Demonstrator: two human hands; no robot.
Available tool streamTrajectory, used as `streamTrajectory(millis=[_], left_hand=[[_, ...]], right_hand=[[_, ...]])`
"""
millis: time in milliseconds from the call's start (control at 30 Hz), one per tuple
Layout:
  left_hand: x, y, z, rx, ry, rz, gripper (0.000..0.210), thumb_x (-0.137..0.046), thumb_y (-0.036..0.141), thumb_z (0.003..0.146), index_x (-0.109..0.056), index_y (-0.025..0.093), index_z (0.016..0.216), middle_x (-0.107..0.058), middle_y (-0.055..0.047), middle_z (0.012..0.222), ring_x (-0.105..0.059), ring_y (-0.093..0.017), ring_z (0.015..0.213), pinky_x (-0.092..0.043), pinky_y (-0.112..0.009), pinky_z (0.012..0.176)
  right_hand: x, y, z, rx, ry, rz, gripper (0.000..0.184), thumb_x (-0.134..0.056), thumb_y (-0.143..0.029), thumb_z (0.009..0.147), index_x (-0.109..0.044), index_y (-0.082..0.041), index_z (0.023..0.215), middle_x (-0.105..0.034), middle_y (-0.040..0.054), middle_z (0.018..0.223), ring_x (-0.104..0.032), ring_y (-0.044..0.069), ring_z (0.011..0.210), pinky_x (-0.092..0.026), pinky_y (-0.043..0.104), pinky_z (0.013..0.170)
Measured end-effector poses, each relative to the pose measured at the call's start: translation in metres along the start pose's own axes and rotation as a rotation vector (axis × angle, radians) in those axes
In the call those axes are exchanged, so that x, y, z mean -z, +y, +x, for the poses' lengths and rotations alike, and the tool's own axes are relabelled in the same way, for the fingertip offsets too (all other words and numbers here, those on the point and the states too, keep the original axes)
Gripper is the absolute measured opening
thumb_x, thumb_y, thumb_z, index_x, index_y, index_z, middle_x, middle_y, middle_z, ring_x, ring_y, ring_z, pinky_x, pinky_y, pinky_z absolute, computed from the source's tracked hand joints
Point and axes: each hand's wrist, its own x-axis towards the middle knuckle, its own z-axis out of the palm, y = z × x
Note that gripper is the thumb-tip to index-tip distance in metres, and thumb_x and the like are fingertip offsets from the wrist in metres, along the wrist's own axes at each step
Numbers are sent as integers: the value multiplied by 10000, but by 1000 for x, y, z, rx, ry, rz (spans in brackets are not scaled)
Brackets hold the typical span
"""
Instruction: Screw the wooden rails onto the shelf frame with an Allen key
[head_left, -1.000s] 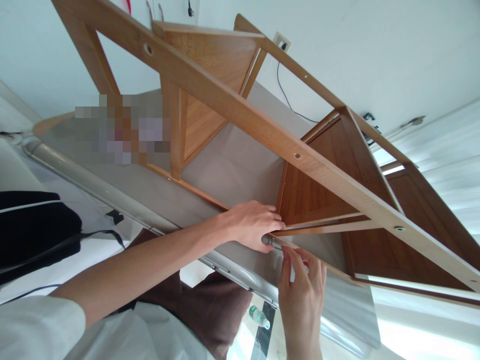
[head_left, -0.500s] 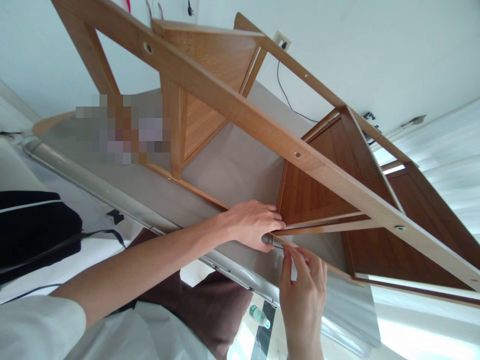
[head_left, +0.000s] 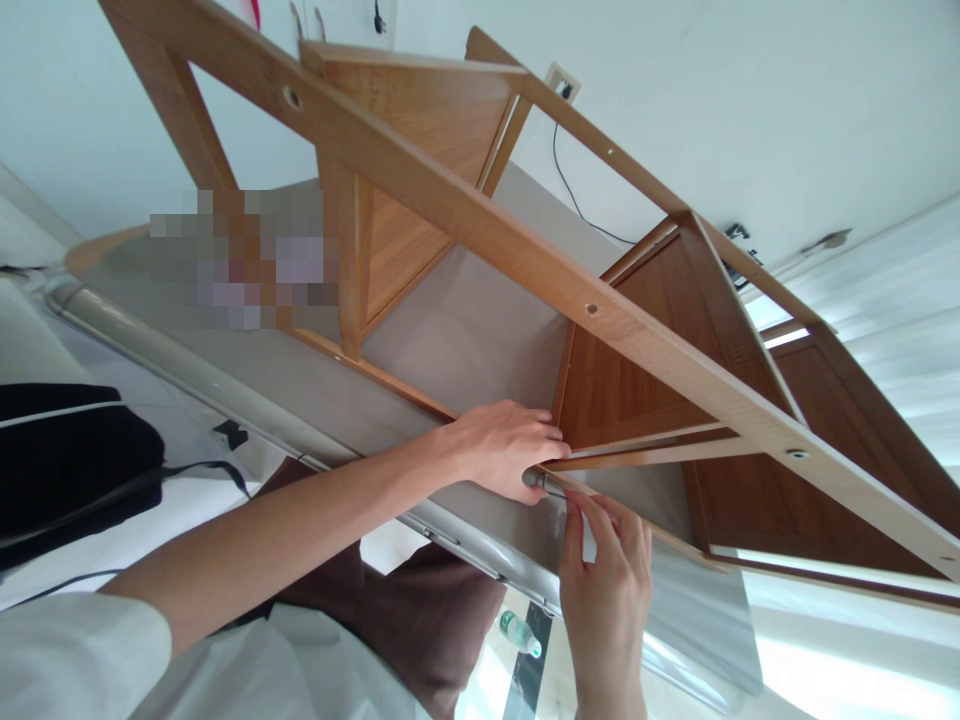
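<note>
A wooden shelf frame [head_left: 465, 220] with slanted panels lies on its side on a grey table. My left hand [head_left: 506, 447] is closed around its lower rail, where a panel [head_left: 630, 400] meets it, with the fingers over the joint and the thumb below. By that thumb, a small metal fitting [head_left: 535, 479] sits against the rail. My right hand [head_left: 609, 560] pinches a thin metal rod [head_left: 556, 491] between thumb and fingertips, with its other end at the fitting. Whether the rod is a hex key or a bolt cannot be made out.
The grey table [head_left: 495, 320] has a rounded metal front edge [head_left: 480, 562]. A plastic bottle [head_left: 517, 632] lies on the floor below. A black bag [head_left: 75, 460] is at the left. A black cable [head_left: 562, 175] hangs from a wall socket [head_left: 564, 82]. One area at left is blurred out.
Both hands keep nearly the same place and grip. My right hand's fingers have shifted very slightly, and the view has moved a little.
</note>
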Motion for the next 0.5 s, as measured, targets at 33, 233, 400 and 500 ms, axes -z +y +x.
streamTrajectory(millis=[33,233,400,500], left_hand=[[1,0,0,2,-1,-6,322,-654,450,788,-647,201,994,-697,-17,920,-599,-232,931,-476,-349,633],[4,3,0,28,-20,-32,331,-670,468,756,-655,202,953,-703,-26,936,-598,-237,946,-490,-347,679],[2,1,1,22,-12,8,253,-663,390,807,-666,199,973,-708,-25,943,-609,-227,960,-492,-333,692],[0,1,2,7,-5,54,179,-618,368,886,-671,202,926,-711,-11,905,-617,-208,931,-487,-318,693]], right_hand=[[0,1,0,2,-9,8,191,-514,-240,966,-673,-188,1058,-605,97,991,-548,220,940,-452,378,839],[2,11,-6,-35,-46,77,174,-495,-251,974,-652,-195,1025,-617,89,1010,-570,222,976,-460,376,851],[0,21,-17,-131,-19,109,160,-515,-265,970,-657,-210,1019,-642,74,996,-589,213,971,-470,352,843],[-6,23,-22,-187,36,161,154,-528,-270,967,-661,-209,1013,-641,72,1005,-597,208,976,-475,353,866]])
